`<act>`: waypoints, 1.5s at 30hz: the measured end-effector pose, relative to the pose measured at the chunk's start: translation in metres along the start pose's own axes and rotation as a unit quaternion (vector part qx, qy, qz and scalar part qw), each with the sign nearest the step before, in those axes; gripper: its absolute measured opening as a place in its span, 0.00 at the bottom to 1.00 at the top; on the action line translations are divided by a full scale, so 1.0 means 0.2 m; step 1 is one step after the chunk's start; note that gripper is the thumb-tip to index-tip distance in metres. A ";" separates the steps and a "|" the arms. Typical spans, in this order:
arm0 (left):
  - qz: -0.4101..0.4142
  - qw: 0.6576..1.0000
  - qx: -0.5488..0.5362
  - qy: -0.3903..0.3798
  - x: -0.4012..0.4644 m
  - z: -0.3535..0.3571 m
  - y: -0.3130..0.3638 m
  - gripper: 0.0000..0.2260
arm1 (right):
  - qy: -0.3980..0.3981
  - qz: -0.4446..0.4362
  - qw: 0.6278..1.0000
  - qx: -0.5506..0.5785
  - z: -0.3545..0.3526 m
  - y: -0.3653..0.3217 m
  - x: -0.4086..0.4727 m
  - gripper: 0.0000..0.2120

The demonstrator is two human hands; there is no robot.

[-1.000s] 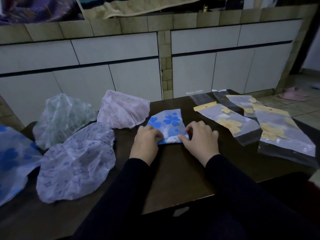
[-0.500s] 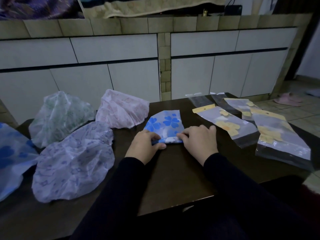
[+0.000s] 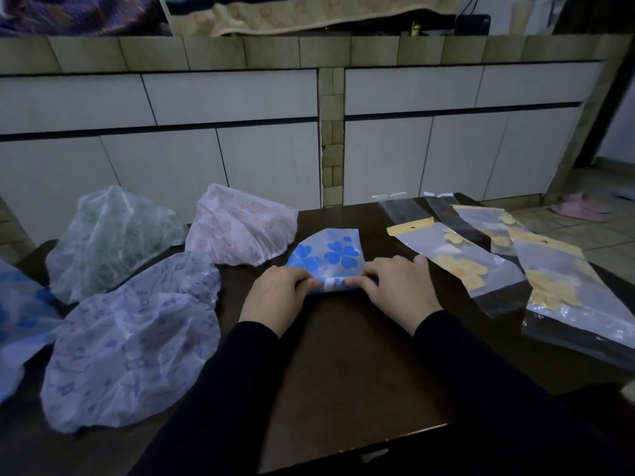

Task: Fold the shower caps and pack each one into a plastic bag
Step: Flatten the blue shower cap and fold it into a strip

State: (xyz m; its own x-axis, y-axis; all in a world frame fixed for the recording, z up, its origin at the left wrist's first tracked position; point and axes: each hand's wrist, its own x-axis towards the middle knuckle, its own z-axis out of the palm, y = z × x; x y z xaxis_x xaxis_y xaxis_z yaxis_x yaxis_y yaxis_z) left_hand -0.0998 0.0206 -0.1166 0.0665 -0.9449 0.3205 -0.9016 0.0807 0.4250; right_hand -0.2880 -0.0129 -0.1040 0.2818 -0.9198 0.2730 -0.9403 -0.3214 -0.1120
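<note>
A shower cap printed with blue clovers (image 3: 330,250) lies folded into a wedge on the dark table (image 3: 343,365). My left hand (image 3: 278,297) pinches its near left corner, and my right hand (image 3: 395,286) pinches the near right corner, rolling the near edge up. To the right lie several clear plastic bags with yellow headers and flower prints (image 3: 460,266); another such bag (image 3: 563,290) lies further right. Unfolded caps sit at left: a purple-patterned one (image 3: 130,341), a pink one (image 3: 240,231), a green one (image 3: 113,238) and a blue one (image 3: 20,321) at the left edge.
White cabinet doors (image 3: 240,163) under a tiled counter stand right behind the table. A pink slipper (image 3: 580,209) lies on the tiled floor at far right. The table's near edge (image 3: 360,444) is close to my body.
Both hands have drawn closer together on the cap's near edge and turned it up into a narrow roll. The cap looks shorter from front to back.
</note>
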 end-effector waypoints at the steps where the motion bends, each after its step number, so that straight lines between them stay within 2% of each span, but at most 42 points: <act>1: -0.008 1.000 0.005 0.004 0.01 0.00 -0.01 0.11 | -0.009 0.002 1.000 0.001 0.00 0.01 0.02 0.19; 5: -0.070 0.997 -0.027 -0.013 0.03 0.00 -0.05 0.11 | -0.060 0.035 0.997 0.027 0.03 0.02 0.12 0.20; 9: -0.070 0.997 0.016 0.001 0.04 0.01 -0.04 0.11 | -0.061 0.059 0.996 0.009 0.04 0.02 0.16 0.20; 12: -0.027 0.995 0.075 0.061 0.04 0.02 -0.02 0.09 | -0.048 0.074 0.996 0.004 0.05 0.02 0.15 0.18; 14: 0.036 0.987 0.114 0.109 0.03 0.04 0.02 0.10 | -0.011 0.062 0.998 0.007 0.06 -0.01 0.13 0.16; 17: 0.094 0.984 0.136 0.073 0.02 0.08 0.08 0.14 | 0.062 -0.015 0.998 -0.016 0.07 -0.05 0.08 0.12; 20: 0.054 0.994 0.073 0.060 0.02 0.08 0.07 0.14 | 0.044 -0.047 0.998 -0.003 0.06 -0.05 0.06 0.13; 22: 0.044 0.996 0.044 0.065 0.01 0.08 0.06 0.08 | 0.023 -0.041 0.999 0.012 0.05 -0.02 0.06 0.14; 25: 0.036 0.998 0.047 0.037 0.01 0.08 0.06 0.11 | 0.001 -0.039 0.999 0.006 0.05 -0.01 0.04 0.17; 29: 0.026 0.998 0.054 0.031 0.02 0.08 0.05 0.09 | -0.023 -0.033 0.999 -0.010 0.05 -0.01 0.03 0.23; 36: 0.008 0.997 0.068 0.022 0.04 0.07 0.04 0.12 | -0.009 -0.015 1.000 0.016 0.04 -0.01 0.05 0.16; 45: -0.016 0.999 0.050 0.014 0.08 0.04 0.05 0.10 | -0.037 0.057 0.997 0.039 0.05 -0.01 0.10 0.16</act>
State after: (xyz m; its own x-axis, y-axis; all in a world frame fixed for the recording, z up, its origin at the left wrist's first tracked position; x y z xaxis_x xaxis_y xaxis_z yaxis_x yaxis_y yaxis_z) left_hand -0.1110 0.0039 -0.1149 0.1072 -0.9369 0.3327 -0.9369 0.0167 0.3491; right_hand -0.2781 -0.0322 -0.1070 0.1905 -0.9646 0.1825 -0.9501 -0.2279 -0.2130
